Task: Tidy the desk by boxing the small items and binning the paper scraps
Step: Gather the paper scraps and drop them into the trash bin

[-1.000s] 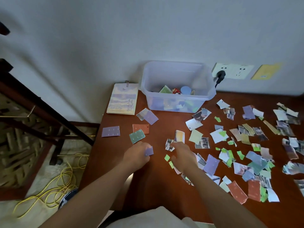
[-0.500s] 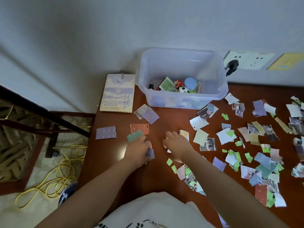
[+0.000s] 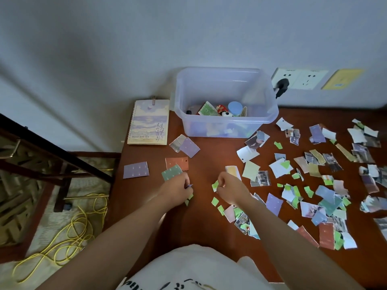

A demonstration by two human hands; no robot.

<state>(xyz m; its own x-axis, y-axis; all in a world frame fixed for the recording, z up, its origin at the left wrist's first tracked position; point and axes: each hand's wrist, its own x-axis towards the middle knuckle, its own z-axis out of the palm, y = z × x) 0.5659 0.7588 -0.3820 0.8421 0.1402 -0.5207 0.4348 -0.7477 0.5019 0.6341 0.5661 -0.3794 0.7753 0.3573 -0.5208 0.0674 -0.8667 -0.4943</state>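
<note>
Fingers (image 3: 221, 182) of the right hand (image 3: 229, 186), flat a moment ago, now pinch a green scrap (image 3: 215, 186) — left hand (image 3: 178, 189) grips a purple scrap (image 3: 190, 186); gathering continues, paper scraps (image 3: 326, 197) littering the desk (image 3: 217, 151) toward three o'clock.

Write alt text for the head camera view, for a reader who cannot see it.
A person's left grip pinches a small purple scrap and the right grip a green scrap at a brown desk. Torn paper scraps litter the desk to the right; a clear box of small items and a notebook sit by the wall.
</note>
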